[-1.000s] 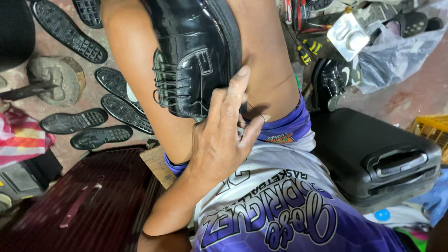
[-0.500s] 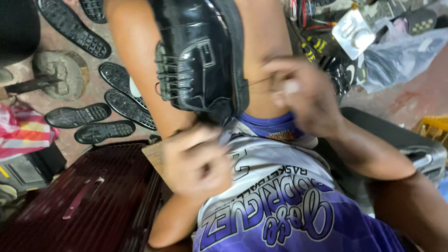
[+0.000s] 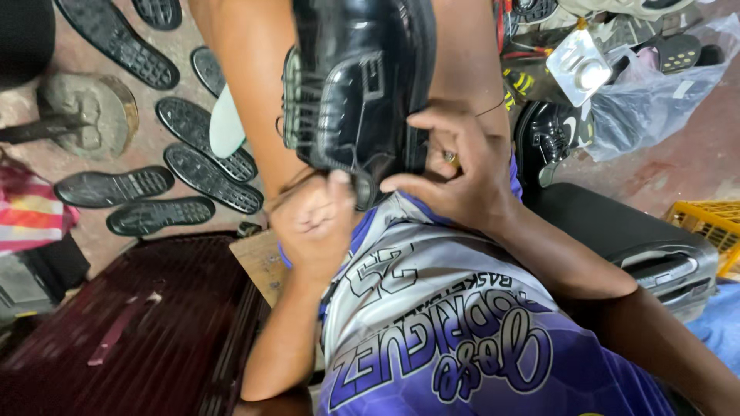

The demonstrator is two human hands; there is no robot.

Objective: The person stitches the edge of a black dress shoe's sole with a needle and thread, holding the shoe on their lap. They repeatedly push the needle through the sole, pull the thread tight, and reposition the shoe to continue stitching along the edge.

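**Both hands at the heel end of a black leather shoe held between the knees**

A glossy black leather shoe (image 3: 354, 85) with stitched side panels stands clamped between the person's bare knees, its near end pointing down toward the lap. The left hand (image 3: 312, 223) is closed into a loose fist just below the shoe's lower edge, thumb tip touching the leather; its fingers are curled tight, and whether they pinch a thread or tool cannot be told. The right hand (image 3: 455, 173) presses against the shoe's lower right side, its fingers (image 3: 432, 123) narrow and bent over the edge, gripping the leather. A thin thread seems to run across the right wrist.

The lap below is covered by a purple and white sports jersey (image 3: 432, 331).

On the pink concrete floor to the left lie several black rubber shoe soles (image 3: 204, 173), tread up, with a pale insole (image 3: 226, 123) among them and a round grey stone block (image 3: 89, 115) beside them. A dark red slatted board (image 3: 131, 323) fills the lower left. To the right sit a black hard case (image 3: 655, 262), a clear plastic bag (image 3: 655, 92) and the corner of a yellow plastic crate (image 3: 713, 223).
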